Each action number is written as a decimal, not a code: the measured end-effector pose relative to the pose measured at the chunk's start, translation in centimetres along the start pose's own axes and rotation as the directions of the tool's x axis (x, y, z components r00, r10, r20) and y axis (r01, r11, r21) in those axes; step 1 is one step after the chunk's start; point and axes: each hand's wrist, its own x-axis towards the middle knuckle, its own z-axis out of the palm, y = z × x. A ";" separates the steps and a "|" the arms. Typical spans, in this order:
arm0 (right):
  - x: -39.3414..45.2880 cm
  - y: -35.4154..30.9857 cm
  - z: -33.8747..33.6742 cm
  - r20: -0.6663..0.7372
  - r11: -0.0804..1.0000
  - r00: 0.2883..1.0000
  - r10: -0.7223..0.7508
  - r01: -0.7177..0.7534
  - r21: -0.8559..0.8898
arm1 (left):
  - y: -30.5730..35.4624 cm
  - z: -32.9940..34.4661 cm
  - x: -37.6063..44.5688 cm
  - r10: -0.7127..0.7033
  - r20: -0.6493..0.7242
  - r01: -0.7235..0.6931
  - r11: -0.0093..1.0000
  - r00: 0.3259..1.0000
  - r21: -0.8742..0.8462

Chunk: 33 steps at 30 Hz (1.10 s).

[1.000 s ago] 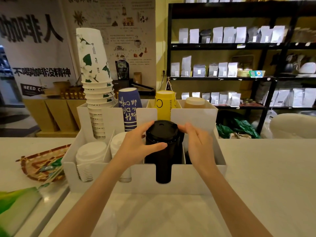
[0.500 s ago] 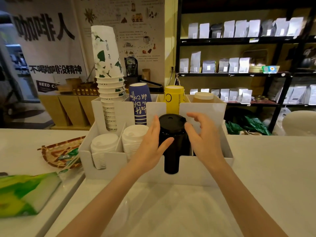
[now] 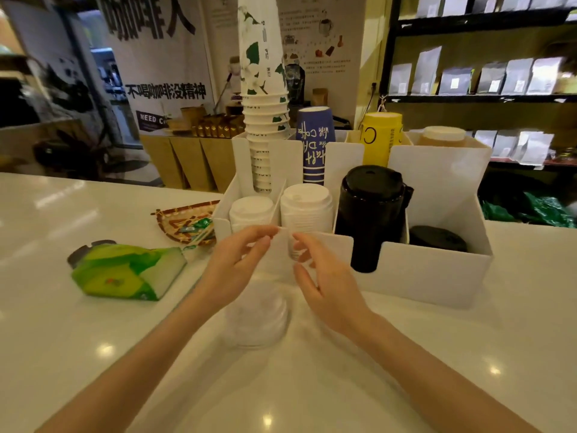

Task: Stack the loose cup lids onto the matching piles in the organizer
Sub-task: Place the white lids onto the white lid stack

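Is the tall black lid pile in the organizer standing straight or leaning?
Roughly upright: the tall black lid stack stands in the white organizer, its top lid jutting slightly right.

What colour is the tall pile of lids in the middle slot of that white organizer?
Black, glossy. The tall lid pile shows clearly in the head view, beside two white lid piles.

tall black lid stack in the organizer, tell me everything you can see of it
The tall black lid stack is a column of glossy dark lids, plastic by the look, nested tightly. The top lid is round with a raised rim and a small sip hole near its back edge. It stands upright, leaning slightly, in the third front compartment of the white organizer, showing through the front slot. A shorter black pile lies in the compartment to its right. Neither hand touches it.
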 end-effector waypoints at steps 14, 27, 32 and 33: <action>-2.6 0.0 3.5 0.336 0.954 0.915 0.222 -0.275 0.117 | -5.0 -0.9 -7.3 -0.321 0.318 0.234 0.930 0.892 0.282; -0.3 -1.3 2.2 0.302 0.850 0.895 0.329 -0.420 0.319 | -4.2 -2.6 -4.0 -0.262 0.244 0.198 0.946 0.934 0.256; 3.7 -3.0 0.2 0.270 0.872 0.924 0.271 -0.354 0.339 | -2.0 -5.4 -0.4 -0.190 0.193 0.143 0.962 0.963 0.232; 4.7 -3.3 -0.1 0.246 0.877 0.933 0.262 -0.337 0.343 | -1.5 -5.8 0.3 -0.169 0.170 0.126 0.964 0.971 0.234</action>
